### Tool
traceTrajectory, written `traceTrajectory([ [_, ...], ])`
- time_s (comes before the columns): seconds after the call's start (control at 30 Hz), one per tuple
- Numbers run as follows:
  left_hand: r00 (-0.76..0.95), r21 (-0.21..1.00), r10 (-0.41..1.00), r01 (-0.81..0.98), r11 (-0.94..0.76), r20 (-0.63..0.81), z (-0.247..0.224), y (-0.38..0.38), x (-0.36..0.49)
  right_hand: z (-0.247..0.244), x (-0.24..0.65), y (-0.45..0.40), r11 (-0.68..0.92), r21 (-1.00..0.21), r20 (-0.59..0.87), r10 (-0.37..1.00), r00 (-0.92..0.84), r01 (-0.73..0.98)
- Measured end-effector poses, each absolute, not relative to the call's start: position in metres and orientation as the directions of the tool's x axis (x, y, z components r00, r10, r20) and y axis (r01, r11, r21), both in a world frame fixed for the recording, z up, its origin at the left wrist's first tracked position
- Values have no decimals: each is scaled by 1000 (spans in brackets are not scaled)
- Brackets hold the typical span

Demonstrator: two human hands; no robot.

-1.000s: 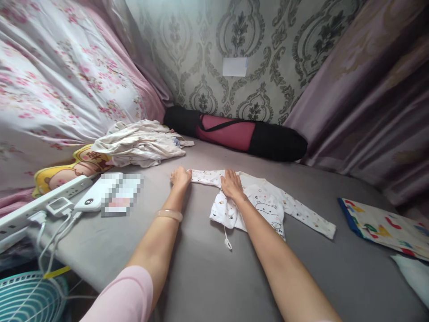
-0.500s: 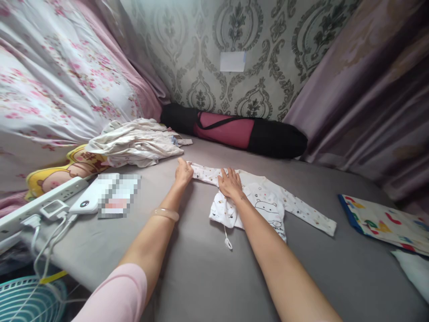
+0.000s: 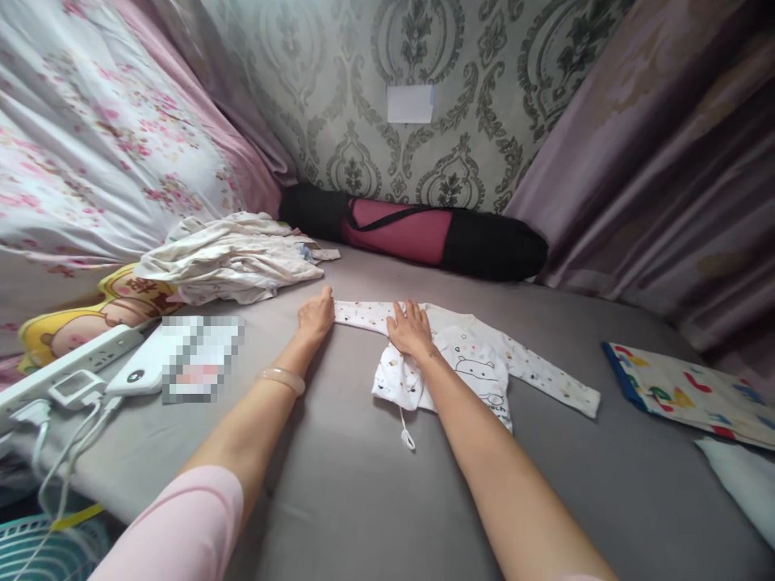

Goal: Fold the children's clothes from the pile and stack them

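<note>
A small white baby top [image 3: 472, 339] with a bear drawing and small printed motifs lies spread on the grey bed sheet [image 3: 345, 484]. Its left-hand sleeve is stretched out sideways, and the cuff end is pinched in my left hand [image 3: 316, 313]. Near that sleeve's shoulder, my right hand [image 3: 410, 327] lies flat with fingers spread, pressing the cloth down. Below it a bunched part of the top sticks out, with a white tie string [image 3: 407, 436] hanging from it. The other sleeve reaches out to the right, untouched.
Crumpled pale clothes [image 3: 230, 258] lie at the back left, beside a yellow cartoon cushion [image 3: 90, 315]. A power strip [image 3: 78, 367] and a white power bank [image 3: 157, 355] with cables sit at left. A black and maroon long bag [image 3: 400, 230] lines the wall. Folded patterned cloth [image 3: 690, 391] lies right.
My left hand has drawn the cuff slightly left, and the sleeve now lies straighter. My right hand stays on the shoulder. The whole view has shifted a little.
</note>
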State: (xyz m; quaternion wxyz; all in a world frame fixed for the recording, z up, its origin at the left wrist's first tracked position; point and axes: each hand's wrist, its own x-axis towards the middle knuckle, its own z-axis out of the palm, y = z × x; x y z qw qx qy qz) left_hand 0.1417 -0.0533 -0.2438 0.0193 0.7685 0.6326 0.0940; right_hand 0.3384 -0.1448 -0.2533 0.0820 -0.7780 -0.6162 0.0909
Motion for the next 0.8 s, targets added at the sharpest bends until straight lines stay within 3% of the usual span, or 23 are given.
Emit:
traceTrajectory([
  [0.27, 174, 154, 982, 971, -183, 73, -248, -41, 141, -253, 339, -145, -221, -290, -60, 975, 213, 931],
  [0.4, 110, 209, 994, 972, -108, 0, -231, -49, 141, -237, 353, -149, -175, -473, -88, 984, 152, 863],
  [0.5, 82, 250, 994, 963, -98, 75, -209, -69, 147, -217, 374, -164, -122, -602, 74, 976, 207, 789],
  [0.6, 206, 367, 972, 900, -234, 115, -187, -100, 165, -201, 395, -194, -110, -681, 142, 950, 278, 724],
  [0.7, 457, 559, 890, 736, -382, 7, -173, -138, 193, -196, 406, -228, -161, -742, 8, 969, 248, 650],
  [0.8, 656, 659, 721, 646, -386, -221, -169, -173, 221, -200, 402, -257, -251, -722, -184, 968, 172, 644],
])
